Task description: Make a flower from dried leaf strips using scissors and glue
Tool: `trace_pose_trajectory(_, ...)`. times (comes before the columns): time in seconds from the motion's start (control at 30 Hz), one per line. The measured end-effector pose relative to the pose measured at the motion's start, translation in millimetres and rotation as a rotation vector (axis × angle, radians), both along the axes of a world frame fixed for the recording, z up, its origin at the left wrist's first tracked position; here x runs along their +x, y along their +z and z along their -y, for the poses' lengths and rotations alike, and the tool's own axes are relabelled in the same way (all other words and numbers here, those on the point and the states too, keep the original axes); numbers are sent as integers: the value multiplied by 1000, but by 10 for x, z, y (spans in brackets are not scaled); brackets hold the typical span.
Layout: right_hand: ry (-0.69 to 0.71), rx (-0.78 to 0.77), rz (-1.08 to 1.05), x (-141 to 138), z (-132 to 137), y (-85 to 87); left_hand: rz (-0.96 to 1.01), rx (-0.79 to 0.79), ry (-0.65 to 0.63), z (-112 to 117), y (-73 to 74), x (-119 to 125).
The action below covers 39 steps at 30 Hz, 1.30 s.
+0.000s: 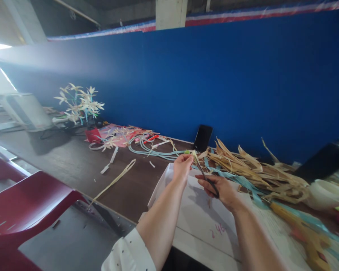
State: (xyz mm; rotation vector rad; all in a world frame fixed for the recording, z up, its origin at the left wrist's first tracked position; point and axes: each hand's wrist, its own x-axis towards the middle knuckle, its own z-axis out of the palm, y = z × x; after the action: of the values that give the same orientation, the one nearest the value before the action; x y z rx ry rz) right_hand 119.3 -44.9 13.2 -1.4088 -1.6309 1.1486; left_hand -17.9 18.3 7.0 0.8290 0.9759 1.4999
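Above a white box lid point(192, 222) on the dark table, my two hands are close together. Between the fingertips of my left hand point(183, 165) is a small pale piece of husk point(194, 154), pinched at its end. My right hand point(219, 188) grips a pair of scissors point(205, 175) by its dark handle, the blades pointing up and away from me. The blade tips reach the pale husk piece; whether they touch it I cannot tell. A small green bit point(187, 152) shows just behind my left fingers.
Dried husks point(243, 165) and blue ribbon point(234, 175) lie right of my hands, with a yellow glue gun point(302, 229) nearer me. A black phone point(203, 137) leans against the blue partition point(243, 82). Husk flowers point(81, 101) stand at left, beyond a red chair point(36, 203).
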Motion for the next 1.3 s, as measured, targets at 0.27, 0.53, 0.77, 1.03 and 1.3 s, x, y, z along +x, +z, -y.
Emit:
trace_pose_trajectory(0.27, -26, 2, -36, -14, -5, -20, 15, -7, -19, 17, 24, 1)
trace_pose_trajectory(0.53, -40, 18, 0, -18, -3, 3, 24, 11, -56, 36, 37, 9)
trace_pose_trajectory(0.77, -50, 32, -11, -20, -25, -33, 47, 2, -60, 36, 52, 24)
trace_pose_trajectory(1.03, -56, 19, -4, -23, -20, -18, 87, -1, -77, 0, 7, 29)
trace_pose_trajectory(1.3, -63, 13, -8, -17, -47, -59, 76, -11, -108, -1, -14, 30)
